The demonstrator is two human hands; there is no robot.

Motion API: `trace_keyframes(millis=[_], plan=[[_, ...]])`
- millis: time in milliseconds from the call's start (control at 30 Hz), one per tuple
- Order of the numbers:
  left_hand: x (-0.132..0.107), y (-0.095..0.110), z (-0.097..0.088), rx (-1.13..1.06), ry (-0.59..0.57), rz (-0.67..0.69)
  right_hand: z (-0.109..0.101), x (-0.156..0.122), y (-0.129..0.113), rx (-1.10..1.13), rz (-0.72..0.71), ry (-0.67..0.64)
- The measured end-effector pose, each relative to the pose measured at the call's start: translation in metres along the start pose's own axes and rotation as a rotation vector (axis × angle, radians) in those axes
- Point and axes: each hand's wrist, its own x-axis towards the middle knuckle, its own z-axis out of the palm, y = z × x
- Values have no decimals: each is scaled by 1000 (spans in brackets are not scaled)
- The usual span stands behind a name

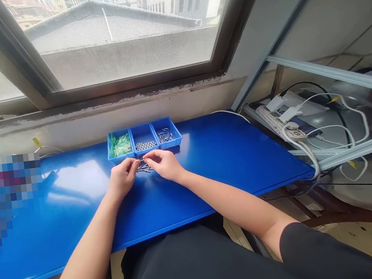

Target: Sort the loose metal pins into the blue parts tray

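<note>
My left hand [122, 177] is closed in a pinch just in front of the blue bins. Opposite it, my right hand [166, 164] pinches too, its fingertips close to those of the left. Whatever lies between the fingertips is too small to make out. Under and between the hands is a loose pile of thin metal pins or screws [145, 168] on the blue tabletop [210, 172]. Three joined blue bins stand behind: the left bin [121, 156] has green plastic pieces, the middle bin [142, 132] has small silvery ring-like parts, and the right bin [177, 141] has slim metal pins or screws.
A metal frame rack [333, 75] stands at the right, with a power strip [271, 118], white chargers [290, 113] and tangled cables beside the table edge. A window [129, 52] rises behind the table. The far left is blurred out.
</note>
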Motion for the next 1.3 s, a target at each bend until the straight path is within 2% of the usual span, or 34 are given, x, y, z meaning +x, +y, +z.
trace_keyframes(millis=[300,500,767,1000,1133,1300], plan=[[-2,3,0,-44,-7,-29,0,1,3,13,28,4],[0,2,-1,15,8,-2,0,0,1,-16,-5,-9],[-2,2,2,-54,-1,11,1,0,3,23,24,5],[0,3,0,-3,6,16,0,-2,1,-29,-45,-24],[-1,5,-2,-31,-39,10,0,-3,0,-53,-90,-73],[-4,7,1,-103,-28,35,-1,-4,-2,-67,-95,-67]])
